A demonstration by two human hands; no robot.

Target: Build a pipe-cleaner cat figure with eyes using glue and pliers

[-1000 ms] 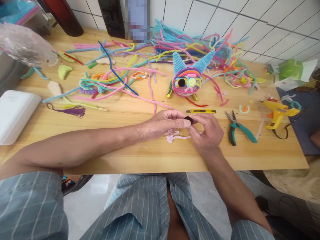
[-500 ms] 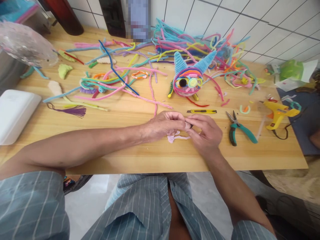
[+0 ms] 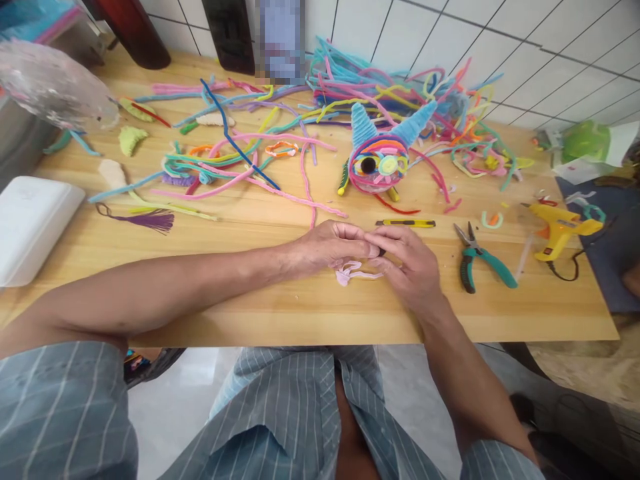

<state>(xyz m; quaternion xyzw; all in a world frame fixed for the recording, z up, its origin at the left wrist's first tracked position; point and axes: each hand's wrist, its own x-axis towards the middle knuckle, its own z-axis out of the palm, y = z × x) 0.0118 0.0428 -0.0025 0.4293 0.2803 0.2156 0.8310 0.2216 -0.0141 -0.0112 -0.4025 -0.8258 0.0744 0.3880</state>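
Your left hand (image 3: 333,245) and right hand (image 3: 410,263) both pinch a dark piece (image 3: 382,252) just above the worktop (image 3: 250,230). The head (image 3: 379,163) behind has one dark eye; the other looks unfilled.

Wooden counter (image 3: 280,313) fills mid frame. Upper centre: tangled pile of loose pipe cleaners (image 3: 350,80); just below it, striped pipe-cleaner figure (image 3: 379,162) with two blue horns. Right of centre: yellow utility knife (image 3: 405,223), teal-handled pliers (image 3: 480,260). Far right: yellow glue gun (image 3: 560,230). Left edge: white box (image 3: 33,223), purple tassel (image 3: 150,219) near it.
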